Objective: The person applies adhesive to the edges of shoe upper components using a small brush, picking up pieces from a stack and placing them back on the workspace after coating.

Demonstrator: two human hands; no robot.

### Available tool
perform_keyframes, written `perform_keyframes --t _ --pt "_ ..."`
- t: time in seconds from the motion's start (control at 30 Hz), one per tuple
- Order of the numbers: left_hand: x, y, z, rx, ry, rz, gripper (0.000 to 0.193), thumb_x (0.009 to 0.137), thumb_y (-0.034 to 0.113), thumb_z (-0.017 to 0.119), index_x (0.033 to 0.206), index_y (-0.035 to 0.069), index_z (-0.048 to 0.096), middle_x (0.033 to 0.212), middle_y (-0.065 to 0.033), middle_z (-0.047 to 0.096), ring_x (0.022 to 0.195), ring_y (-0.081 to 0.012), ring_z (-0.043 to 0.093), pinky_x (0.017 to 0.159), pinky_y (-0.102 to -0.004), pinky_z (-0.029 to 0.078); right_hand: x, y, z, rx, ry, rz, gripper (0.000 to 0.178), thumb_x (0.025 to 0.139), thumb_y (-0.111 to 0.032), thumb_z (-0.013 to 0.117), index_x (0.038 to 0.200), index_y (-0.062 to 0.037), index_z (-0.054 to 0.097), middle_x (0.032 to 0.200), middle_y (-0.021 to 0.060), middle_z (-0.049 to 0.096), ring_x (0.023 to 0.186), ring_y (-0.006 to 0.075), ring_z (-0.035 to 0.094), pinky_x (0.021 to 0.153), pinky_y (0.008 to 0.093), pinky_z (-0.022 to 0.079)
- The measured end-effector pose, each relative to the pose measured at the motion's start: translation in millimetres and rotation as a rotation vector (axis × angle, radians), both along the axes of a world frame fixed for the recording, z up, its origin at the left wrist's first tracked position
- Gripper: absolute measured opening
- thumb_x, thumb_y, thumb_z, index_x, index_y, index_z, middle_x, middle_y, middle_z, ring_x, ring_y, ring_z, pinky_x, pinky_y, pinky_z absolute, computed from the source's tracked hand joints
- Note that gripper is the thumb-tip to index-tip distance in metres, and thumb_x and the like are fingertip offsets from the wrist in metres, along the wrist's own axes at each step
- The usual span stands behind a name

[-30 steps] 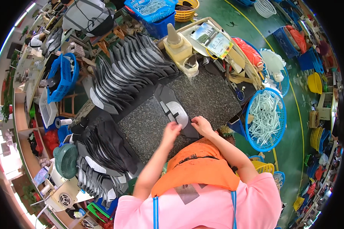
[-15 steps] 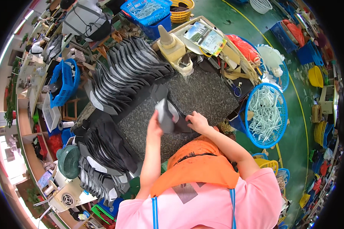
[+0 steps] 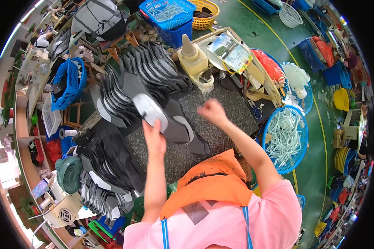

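Note:
In my left hand (image 3: 155, 139) is a flat dark grey shoe-upper piece (image 3: 133, 85) with a light grey patch, raised at a slant over the worktop, thumb on its lower edge. Another such piece (image 3: 198, 145) lies partly under it on the speckled dark worktop (image 3: 232, 108). My right hand (image 3: 213, 112) is closed above the worktop, apart from the pieces; whatever its fingers hold is hidden. Just beyond it stands a cream pot (image 3: 193, 62) with a cone-shaped top and a crusted front opening. Overlapping rows of similar pieces (image 3: 153, 62) line the worktop's far left side.
More dark pieces (image 3: 116, 155) are piled at the left, beside a green fan (image 3: 68, 174). A wooden tray (image 3: 274, 89) with a picture card and tools sits at the far right. Blue baskets, one of white strips (image 3: 284, 139), stand right of the worktop. Another person (image 3: 99, 18) sits far left.
My left hand has moved left and nearer, lifting a piece across the stacked row. My right hand has left the piece's edge and moved up toward the cream pot. The view has shifted slightly.

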State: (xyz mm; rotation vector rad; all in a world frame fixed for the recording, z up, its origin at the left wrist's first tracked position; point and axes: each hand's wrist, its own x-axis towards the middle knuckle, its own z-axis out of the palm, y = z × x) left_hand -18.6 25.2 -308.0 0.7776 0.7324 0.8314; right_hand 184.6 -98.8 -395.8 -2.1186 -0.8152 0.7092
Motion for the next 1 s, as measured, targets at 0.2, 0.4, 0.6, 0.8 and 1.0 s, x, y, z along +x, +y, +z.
perform_keyframes --t 0.2,0.4,0.6,0.8,1.0 --pt "-27 -62 -89 -0.648 0.123 -0.106 0.035 0.089 0.011 0.051 0.122 0.007 0.042 0.116 -0.0055 0.054 0.107 -0.0190 0.052 0.091 -0.0356 0.043 104 77 8 -0.120 -0.400 0.000 0.031 0.076 -0.024 0.064 0.098 -0.0040 0.054 0.097 0.0135 0.054 0.085 0.0341 0.056 0.073 0.0417 0.046" --pt "-34 -57 -95 -0.494 0.054 -0.093 0.022 0.090 0.013 0.049 0.111 0.007 0.049 0.105 -0.0060 0.060 0.096 -0.0187 0.058 0.085 -0.0348 0.048 88 25 25 0.196 -0.803 0.265 0.030 0.075 -0.005 0.055 0.105 -0.0071 0.056 0.095 0.0116 0.058 0.076 0.0287 0.061 0.063 0.0362 0.050" --pt "-42 -63 -116 -0.615 0.087 -0.205 0.018 0.090 0.016 0.051 0.106 0.008 0.050 0.103 -0.0041 0.060 0.092 -0.0186 0.059 0.079 -0.0359 0.049 0 20 50 -0.012 0.638 0.203 0.031 0.070 -0.009 0.066 0.101 -0.0038 0.063 0.079 0.0136 0.065 0.074 0.0257 0.063 0.068 0.0297 0.051" --pt "-50 -70 -136 -0.590 0.246 -0.184 0.016 0.091 0.019 0.050 0.103 0.011 0.053 0.094 -0.0011 0.062 0.085 -0.0144 0.060 0.070 -0.0310 0.050 -43 68 -8 0.547 -0.327 0.332 0.019 0.070 -0.007 0.064 0.089 -0.0021 0.067 0.083 0.0156 0.064 0.071 0.0300 0.063 0.068 0.0342 0.049" --pt "-54 -70 -146 -0.608 0.217 -0.194 0.016 0.090 0.018 0.051 0.103 0.010 0.053 0.093 -0.0012 0.062 0.083 -0.0136 0.061 0.068 -0.0291 0.050 -30 -19 6 -0.060 0.118 0.756 0.019 0.069 -0.006 0.066 0.088 -0.0035 0.067 0.079 0.0133 0.064 0.076 0.0274 0.062 0.070 0.0340 0.048"
